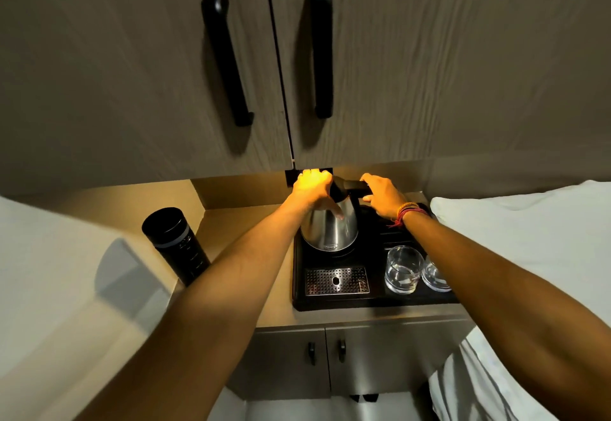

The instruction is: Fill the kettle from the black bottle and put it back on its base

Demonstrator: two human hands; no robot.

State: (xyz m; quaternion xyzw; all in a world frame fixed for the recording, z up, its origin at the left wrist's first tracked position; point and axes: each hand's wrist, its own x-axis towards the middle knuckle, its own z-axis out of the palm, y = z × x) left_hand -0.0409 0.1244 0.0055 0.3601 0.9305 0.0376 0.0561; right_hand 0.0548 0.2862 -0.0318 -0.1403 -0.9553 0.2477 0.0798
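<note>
Both hands hold the kettle (330, 227) on its base on the tray (299, 291), left hand (312, 187) on top, right hand (382, 194) gripping the handle, fingers closed; next, lift it toward the black bottle (175, 245) at nine o'clock.

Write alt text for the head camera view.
Both hands are on a steel kettle sitting on a black tray: left hand on its top, right hand at the handle. A black bottle stands left; two glasses sit right.
</note>
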